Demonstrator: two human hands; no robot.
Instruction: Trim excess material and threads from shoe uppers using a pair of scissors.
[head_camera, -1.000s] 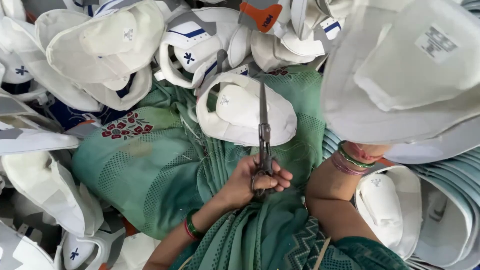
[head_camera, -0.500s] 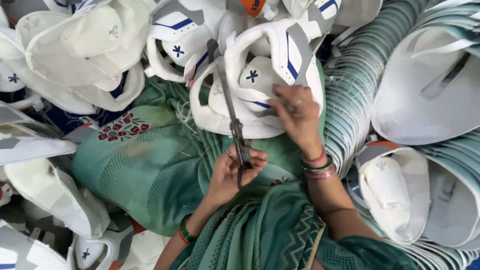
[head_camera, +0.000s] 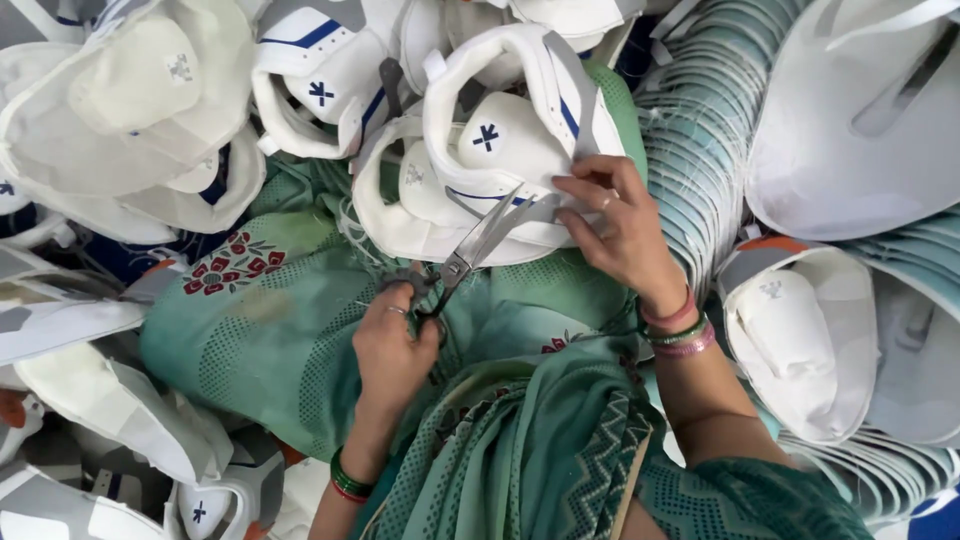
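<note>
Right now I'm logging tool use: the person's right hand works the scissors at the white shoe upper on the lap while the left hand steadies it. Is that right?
Not quite: the hands are swapped. In the head view the left hand holds the scissors, blades open at the white shoe upper on the lap, and the right hand steadies that upper.

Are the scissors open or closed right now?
Open. The scissors in the left hand show two blades spread apart into a narrow V, pointing at the white shoe upper the right hand holds.
</note>
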